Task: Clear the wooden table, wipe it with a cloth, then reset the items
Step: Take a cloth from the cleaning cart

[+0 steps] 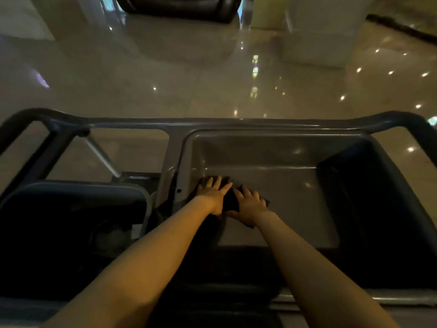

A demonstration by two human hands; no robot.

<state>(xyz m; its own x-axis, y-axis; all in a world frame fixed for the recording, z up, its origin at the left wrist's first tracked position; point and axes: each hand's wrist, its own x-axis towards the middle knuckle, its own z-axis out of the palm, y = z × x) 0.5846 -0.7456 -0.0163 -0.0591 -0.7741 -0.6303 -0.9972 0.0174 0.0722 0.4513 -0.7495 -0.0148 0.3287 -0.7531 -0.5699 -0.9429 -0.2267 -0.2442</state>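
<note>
**Both hands on a dark cloth inside a grey cart tub**

Glossy pale floor [165, 74] fills the upper half of the view and reflects many small ceiling lights. At 12 o'clock, at the top edge, stands a dark piece of furniture [177, 7]; it is too blurred to name more exactly. At 1 o'clock there is a pale block-shaped object [314, 31].

Below the floor, a grey plastic cart [165, 123] crosses the whole width, with a rounded rail along its far edge. Its right part is a deep grey tub [272, 162].

Both bare forearms reach forward from 6 o'clock into the tub. The left hand [214, 192] lies palm down with the fingers spread wide and flat on a dark cloth [230, 201]. The right hand [249, 203] is just beside it, touching it, with the fingers bent a little and pressing on the same cloth. The cloth lies on the tub bottom near the left wall, mostly hidden under the hands. I see nothing else in the tub.

At 8 o'clock is a dark bin [71, 228] with a grey rim; its contents are too dark to tell.
</note>
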